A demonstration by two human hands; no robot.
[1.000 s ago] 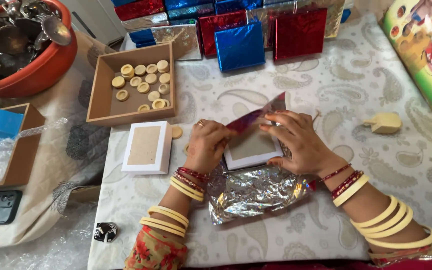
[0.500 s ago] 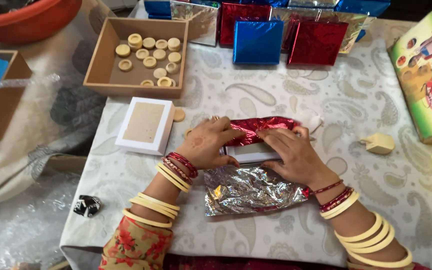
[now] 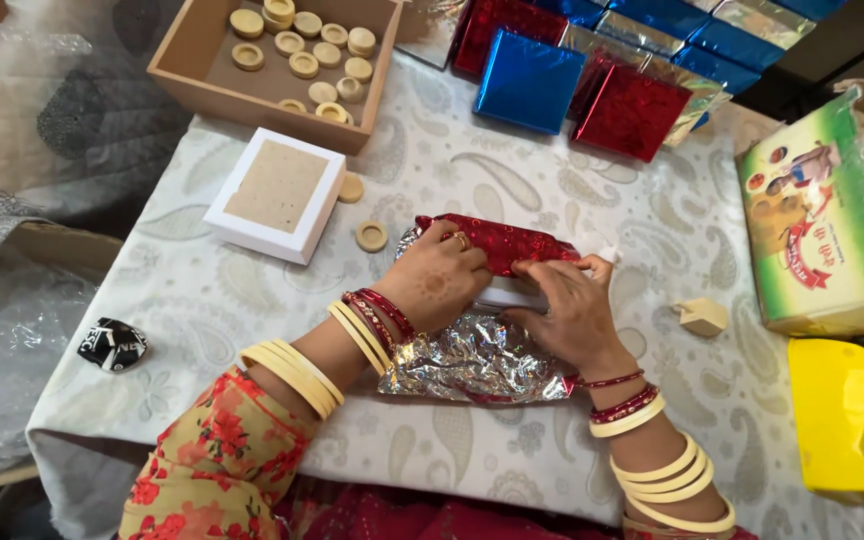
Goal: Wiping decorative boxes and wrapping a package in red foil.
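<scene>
Red glittery foil sheet (image 3: 512, 240) folds over a small white square box (image 3: 512, 294) on the tabletop (image 3: 252, 290). Left hand (image 3: 442, 285) presses flat on the foil's left part, fingers together; right hand (image 3: 567, 310) pinches its near edge against the box, above crinkled silver foil (image 3: 472, 365).

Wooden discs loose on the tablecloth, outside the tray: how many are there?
2. One disc lies beside the white box's corner, the other disc left of the left hand. Hands may hide more.
</scene>
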